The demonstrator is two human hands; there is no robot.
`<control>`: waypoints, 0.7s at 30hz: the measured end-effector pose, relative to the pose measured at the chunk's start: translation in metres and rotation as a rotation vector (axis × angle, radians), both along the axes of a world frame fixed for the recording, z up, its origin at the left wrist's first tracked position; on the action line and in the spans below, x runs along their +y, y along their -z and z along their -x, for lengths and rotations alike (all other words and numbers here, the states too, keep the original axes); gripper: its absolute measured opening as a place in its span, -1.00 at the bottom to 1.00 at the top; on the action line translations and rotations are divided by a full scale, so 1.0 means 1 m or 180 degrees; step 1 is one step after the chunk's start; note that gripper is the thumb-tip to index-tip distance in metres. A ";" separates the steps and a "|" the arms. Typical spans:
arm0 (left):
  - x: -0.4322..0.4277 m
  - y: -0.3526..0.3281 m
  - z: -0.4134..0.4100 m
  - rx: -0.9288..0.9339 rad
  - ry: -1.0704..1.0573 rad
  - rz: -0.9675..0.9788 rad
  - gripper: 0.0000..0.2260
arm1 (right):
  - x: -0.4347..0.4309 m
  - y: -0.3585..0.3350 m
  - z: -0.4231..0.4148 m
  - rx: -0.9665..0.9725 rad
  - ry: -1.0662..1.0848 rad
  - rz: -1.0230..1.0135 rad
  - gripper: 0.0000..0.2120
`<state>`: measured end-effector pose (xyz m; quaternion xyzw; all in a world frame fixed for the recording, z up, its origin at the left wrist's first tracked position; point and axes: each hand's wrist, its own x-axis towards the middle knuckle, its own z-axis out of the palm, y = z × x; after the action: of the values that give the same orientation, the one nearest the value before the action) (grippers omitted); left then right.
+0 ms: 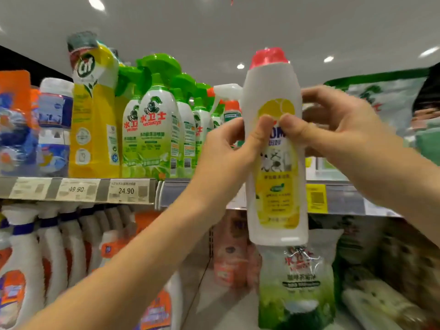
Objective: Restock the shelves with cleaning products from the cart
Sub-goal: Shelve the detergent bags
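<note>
Landmark: the upper shelf rail (78, 189), a grey strip carrying price tags; every place below is given from it.
Task item: a white bottle (277, 177) with a yellow label, held upright in the air in front of the rail, right of the 24.90 tag (128, 190). Its body crosses the rail, with the base hanging below it.
Cap: a red cap (269, 57), on the bottle and well above the rail.
Left hand: the left hand (228, 144) grips the bottle's left side above the rail, thumb pressed on the front of the label and fingers wrapped behind.
Right hand: the right hand (340, 125) grips the right side at the same height, thumb on the label beside the other thumb and fingers curled round the back.
Above the rail: a yellow Cif bottle (92, 115) stands on the shelf, with green spray bottles (157, 125) just beside it, towards the held bottle.
Below the rail: white-and-orange spray bottles (52, 246) stand in a row at the left; a green-and-white refill pouch (297, 287) sits under the held bottle's base.
On the rail: a yellow tag (316, 198), just right of the held bottle.
</note>
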<state>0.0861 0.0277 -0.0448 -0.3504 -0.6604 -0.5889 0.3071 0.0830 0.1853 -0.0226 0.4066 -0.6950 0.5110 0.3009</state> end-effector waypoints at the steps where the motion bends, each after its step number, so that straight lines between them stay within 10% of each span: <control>1: 0.001 -0.013 0.008 -0.0020 -0.0032 0.0060 -0.71 | 0.002 -0.015 0.004 -0.0019 0.0079 -0.0055 -0.55; 21: 0.063 -0.101 0.159 -0.0737 0.0019 0.1239 -0.87 | 0.079 -0.105 0.120 -0.0949 0.1249 -0.1228 -0.61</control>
<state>-0.0730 0.0909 0.0560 -0.3351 -0.7913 -0.4875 0.1542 -0.0368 0.2641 0.0826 0.2348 -0.8808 0.3559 0.2059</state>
